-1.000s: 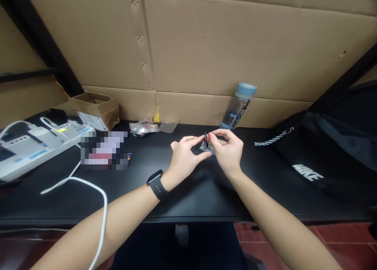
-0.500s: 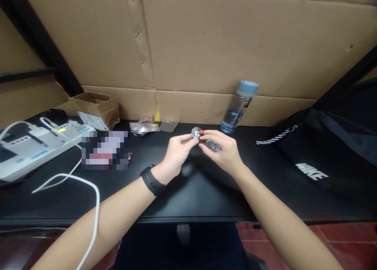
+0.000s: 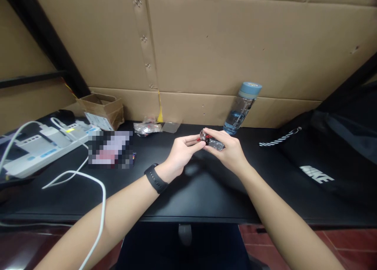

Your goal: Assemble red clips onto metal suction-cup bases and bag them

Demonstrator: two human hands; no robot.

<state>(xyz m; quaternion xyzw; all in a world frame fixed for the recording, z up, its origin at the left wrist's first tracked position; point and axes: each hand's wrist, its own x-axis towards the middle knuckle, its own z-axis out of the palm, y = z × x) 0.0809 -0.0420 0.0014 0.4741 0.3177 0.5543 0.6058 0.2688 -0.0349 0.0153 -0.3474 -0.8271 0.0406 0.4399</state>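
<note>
My left hand, with a black watch strap at the wrist, is closed in a pinch on a small round silver piece. Red bits show beside that piece. From the other side the fingers and thumb of my right hand close on the same small item. A shiny, clear-looking crinkled or faceted part shows under the right palm; whether it joins the round piece I cannot tell. Both hands are above the black desk, fingertips nearly touching, and partly cover what they hold.
A tilted water bottle leans at the back wall. Along the left are a power strip with a white cable, an opened cardboard box and a blurred-out item. Clear plastic packaging lies behind; a black bag is right.
The round silver piece has turned from facing me to a more sideways angle, and the fingers have shifted around it. The whole view has moved slightly.
</note>
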